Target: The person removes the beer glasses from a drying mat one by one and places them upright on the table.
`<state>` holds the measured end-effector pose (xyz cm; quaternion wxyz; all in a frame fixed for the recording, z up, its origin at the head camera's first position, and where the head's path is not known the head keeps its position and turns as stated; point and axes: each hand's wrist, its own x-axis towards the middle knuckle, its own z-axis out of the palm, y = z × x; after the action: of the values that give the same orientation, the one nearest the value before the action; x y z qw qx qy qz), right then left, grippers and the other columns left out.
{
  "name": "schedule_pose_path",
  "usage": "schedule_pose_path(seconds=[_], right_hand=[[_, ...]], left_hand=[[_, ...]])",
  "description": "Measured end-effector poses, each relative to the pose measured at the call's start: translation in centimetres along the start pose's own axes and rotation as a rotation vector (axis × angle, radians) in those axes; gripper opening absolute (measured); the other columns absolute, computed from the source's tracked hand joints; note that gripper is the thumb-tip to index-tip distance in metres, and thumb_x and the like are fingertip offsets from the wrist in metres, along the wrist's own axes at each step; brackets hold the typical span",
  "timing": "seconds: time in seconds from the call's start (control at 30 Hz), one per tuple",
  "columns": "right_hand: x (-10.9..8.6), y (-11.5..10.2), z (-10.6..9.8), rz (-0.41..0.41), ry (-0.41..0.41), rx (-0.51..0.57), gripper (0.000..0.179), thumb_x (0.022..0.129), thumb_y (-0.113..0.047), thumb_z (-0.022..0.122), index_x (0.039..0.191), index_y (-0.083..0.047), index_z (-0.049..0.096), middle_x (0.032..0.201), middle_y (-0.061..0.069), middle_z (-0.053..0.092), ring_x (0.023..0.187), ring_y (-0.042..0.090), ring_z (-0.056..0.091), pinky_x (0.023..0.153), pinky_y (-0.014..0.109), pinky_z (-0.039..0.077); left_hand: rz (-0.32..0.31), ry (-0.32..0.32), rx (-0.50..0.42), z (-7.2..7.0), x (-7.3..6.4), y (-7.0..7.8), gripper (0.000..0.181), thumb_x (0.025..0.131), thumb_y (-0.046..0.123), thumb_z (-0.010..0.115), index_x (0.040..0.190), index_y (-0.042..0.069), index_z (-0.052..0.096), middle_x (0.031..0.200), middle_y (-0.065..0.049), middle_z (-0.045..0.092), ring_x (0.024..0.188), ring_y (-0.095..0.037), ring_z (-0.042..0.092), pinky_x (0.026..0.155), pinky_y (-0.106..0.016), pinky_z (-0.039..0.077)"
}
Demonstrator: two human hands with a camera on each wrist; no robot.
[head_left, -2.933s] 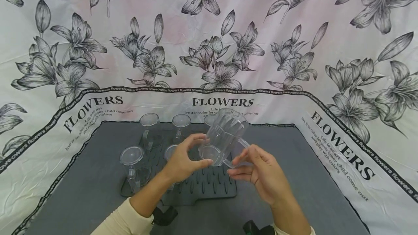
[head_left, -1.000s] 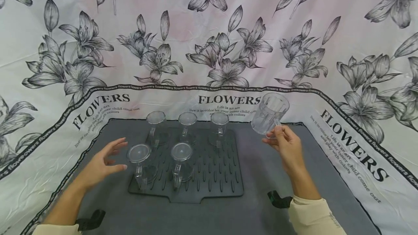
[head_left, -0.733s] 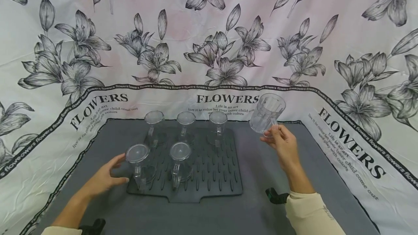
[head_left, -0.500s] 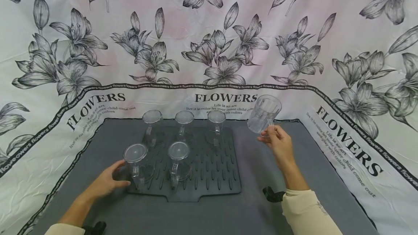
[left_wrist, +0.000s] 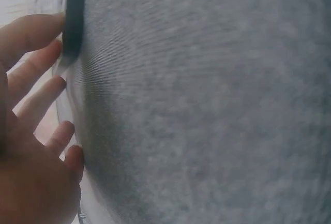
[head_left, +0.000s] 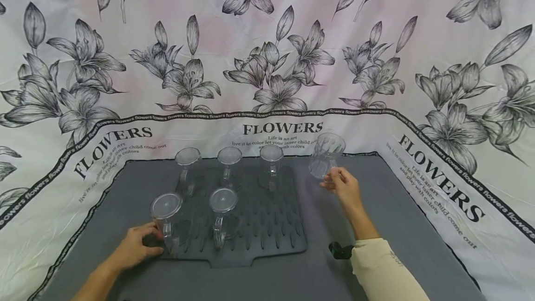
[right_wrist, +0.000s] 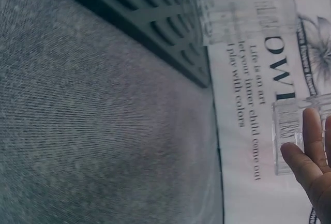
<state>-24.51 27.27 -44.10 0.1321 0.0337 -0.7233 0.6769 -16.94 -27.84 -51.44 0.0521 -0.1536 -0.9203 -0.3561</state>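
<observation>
My right hand (head_left: 346, 194) pinches the handle of a clear mug (head_left: 328, 147), raised to the right of a dark ribbed drying mat (head_left: 277, 246). In the right wrist view that mug (right_wrist: 282, 154) shows against the printed cloth. My left hand (head_left: 135, 247) is at the mat's front left corner, beside an upside-down clear mug (head_left: 166, 208). Its fingertips meet the dark mat edge (left_wrist: 75, 19) in the left wrist view, fingers loosely bent. Another upturned mug (head_left: 223, 203) stands to the right of that one, handle facing me.
Along the mat's back stand three more upturned mugs, at left (head_left: 187, 159), centre (head_left: 229, 159) and right (head_left: 271, 157). Grey cloth (head_left: 292, 282) covers the table. A white flower-printed curtain (head_left: 200, 134) rises along its back and sides.
My left hand first let go of the mug and moved left, then down to the mat's front left corner. The right hand carried the mug rightward off the mat, and it now hangs slightly lower.
</observation>
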Motion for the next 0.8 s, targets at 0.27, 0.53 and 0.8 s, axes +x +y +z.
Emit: schedule_pose_path(seconds=[0.27, 0.53, 0.8], right_hand=[[0.8, 2.0, 0.2, 0.014, 0.025, 0.020, 0.045, 0.101, -0.031, 0.050, 0.104, 0.013, 0.052, 0.105, 0.035, 0.057, 0.091, 0.042, 0.065, 0.084, 0.042, 0.052], [1.3, 3.9, 0.3, 0.076, 0.050, 0.003, 0.043, 0.101, -0.033, 0.051, 0.103, 0.010, 0.054, 0.100, 0.026, 0.063, 0.089, 0.037, 0.067, 0.082, 0.043, 0.052], [1.5, 5.3, 0.5, 0.128, 0.072, -0.009, 0.041, 0.102, -0.031, 0.050, 0.102, 0.010, 0.055, 0.102, 0.027, 0.063, 0.084, 0.032, 0.069, 0.078, 0.035, 0.052]], left_hand=[[-0.161, -0.095, 0.037, 0.1, -0.3, 0.7, 0.027, 0.068, 0.022, 0.086, 0.084, 0.017, 0.065, 0.135, -0.029, 0.047, 0.119, -0.050, 0.029, 0.082, -0.068, 0.020], [-0.152, -0.065, 0.050, 0.4, -0.6, 0.5, 0.027, 0.068, 0.021, 0.085, 0.086, 0.017, 0.065, 0.131, -0.029, 0.050, 0.119, -0.049, 0.032, 0.082, -0.068, 0.022], [-0.139, -0.042, 0.053, 0.6, -0.8, 0.4, 0.027, 0.068, 0.020, 0.085, 0.086, 0.018, 0.065, 0.131, -0.028, 0.051, 0.119, -0.049, 0.033, 0.082, -0.069, 0.022]])
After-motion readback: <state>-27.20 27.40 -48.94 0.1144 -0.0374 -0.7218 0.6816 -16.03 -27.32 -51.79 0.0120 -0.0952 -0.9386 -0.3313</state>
